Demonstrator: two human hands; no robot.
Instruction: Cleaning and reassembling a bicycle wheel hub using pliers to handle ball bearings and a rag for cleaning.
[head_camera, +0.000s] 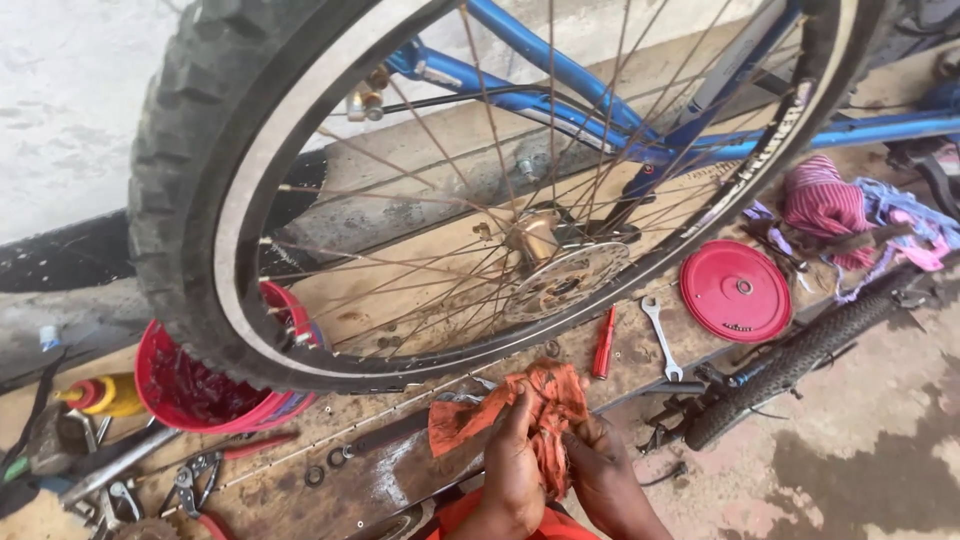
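A bicycle wheel (480, 190) with a knobby tyre stands over the wooden bench (400, 470); a red bowl (190, 390) sits behind it; low in front, both hands, left (515, 465) and right (600, 475), close around an orange rag (530, 405), beside a red screwdriver (603, 343)

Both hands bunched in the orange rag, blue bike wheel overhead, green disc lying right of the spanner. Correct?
Not quite: the disc is red, not green, as the head view shows. The rest holds: left hand and right hand are bunched in the orange rag, the blue bike's wheel overhead, the disc right of the spanner.
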